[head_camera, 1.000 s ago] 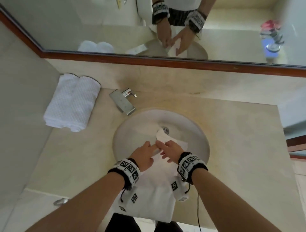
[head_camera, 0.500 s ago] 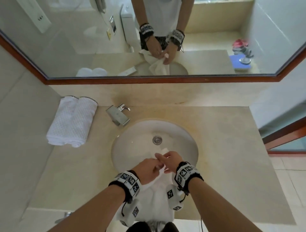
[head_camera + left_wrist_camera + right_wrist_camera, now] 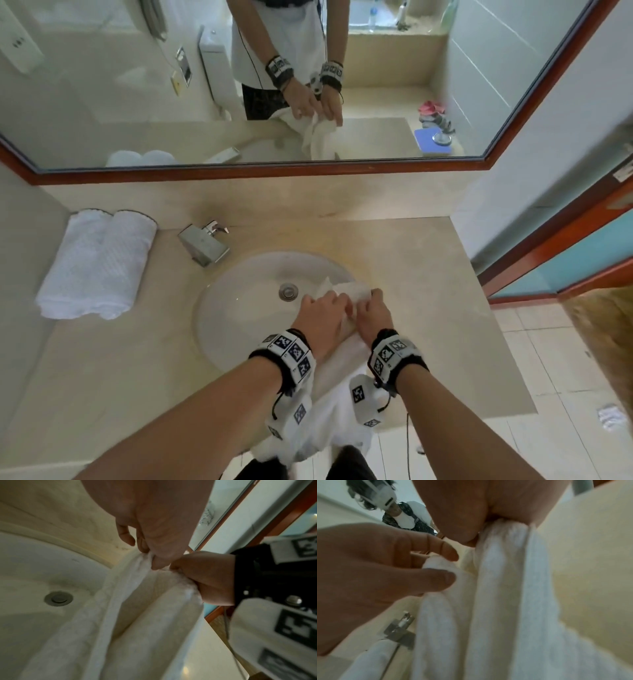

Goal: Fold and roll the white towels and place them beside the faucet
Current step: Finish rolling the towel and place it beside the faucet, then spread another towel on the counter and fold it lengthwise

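- The countertop (image 3: 394, 253) is beige stone and it reaches from the left wall to the right edge near the doorway.
- The mirror (image 3: 102, 102) in a red-brown frame hangs above it and shows the person's two hands with a towel.
- The sink (image 3: 239, 308) is a round pale basin set in the counter, with the drain (image 3: 288, 292) in its middle.
- The rolled towels (image 3: 97, 263), two white rolls touching side by side, lie on the counter to the left of the faucet.
- The loose towel (image 3: 329, 421) is white; its upper end is bunched over the right part of the basin, and the rest hangs down over the front edge of the counter.
- The left hand (image 3: 320, 320) pinches the bunched upper end of this towel, thumb against the fingers, as the wrist views show.
- The right hand (image 3: 373, 317) is just beside the left one and grips the same end, with the fingers curled around the cloth.
- The faucet (image 3: 203, 245) is square and of metal, and it stands at the back-left rim of the basin.
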The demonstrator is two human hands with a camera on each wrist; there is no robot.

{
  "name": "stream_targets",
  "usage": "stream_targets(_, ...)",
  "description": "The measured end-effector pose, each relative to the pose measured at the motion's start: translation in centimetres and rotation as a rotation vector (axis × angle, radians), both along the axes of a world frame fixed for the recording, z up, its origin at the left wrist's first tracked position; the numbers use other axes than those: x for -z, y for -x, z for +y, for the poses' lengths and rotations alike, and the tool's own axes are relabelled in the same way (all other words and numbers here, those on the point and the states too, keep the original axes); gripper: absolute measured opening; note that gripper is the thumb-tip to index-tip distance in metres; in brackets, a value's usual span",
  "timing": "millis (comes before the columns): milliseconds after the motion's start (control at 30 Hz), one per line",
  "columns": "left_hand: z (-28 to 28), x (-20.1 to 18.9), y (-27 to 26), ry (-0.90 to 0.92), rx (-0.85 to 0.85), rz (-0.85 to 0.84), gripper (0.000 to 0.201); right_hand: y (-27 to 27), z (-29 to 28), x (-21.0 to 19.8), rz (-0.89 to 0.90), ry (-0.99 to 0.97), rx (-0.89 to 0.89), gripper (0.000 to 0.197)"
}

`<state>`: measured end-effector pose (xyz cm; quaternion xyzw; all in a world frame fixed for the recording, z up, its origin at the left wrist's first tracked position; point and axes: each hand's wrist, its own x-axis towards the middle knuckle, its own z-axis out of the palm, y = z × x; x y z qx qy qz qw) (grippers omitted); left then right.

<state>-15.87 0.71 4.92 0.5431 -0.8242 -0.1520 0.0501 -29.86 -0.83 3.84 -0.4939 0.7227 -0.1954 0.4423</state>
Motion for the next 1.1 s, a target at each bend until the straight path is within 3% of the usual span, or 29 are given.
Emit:
stream_targets(133,-3.2,0.3,2.8,0.017,0.034,-0.057,0.038,6.7,-2.5,0.8,0.154,-0.009,-0.050,0.041)
stream_targets(400,-11.0,1.0,5.7,0.043,-0.089,-0.064,0.046,19.8,-11.3,1.4,0.353,0.098,-0.089,0.054)
stream_targets(500,-13.8,1.6,5.4,0.115,-0.245,-0.014,0.045,24.2,-16.1,0.5,0.410,0.135,-0.111,0.051)
stream_targets(667,-17.4,2.0,2.7,0.163,-0.511,-0.011,0.042,31.5,-24.6,0.2,0.445,0.156,0.032,0.051)
stream_targets(867,-20.5,4.7,1.5,0.089,-0.576,-0.007,0.040,32.0,-29.9,2.8,0.459,0.103,0.022,0.043)
stream_targets(1000,-20.9,8.0,2.8,-0.139,-0.691,0.001,0.048,31.6,-30.8,5.7,0.456,0.008,0.085,0.036)
stream_targets(1100,-20.6,9.1,4.7,-0.267,-0.720,-0.254,0.063,30.8,-30.3,7.0,0.503,0.034,0.085,0.030)
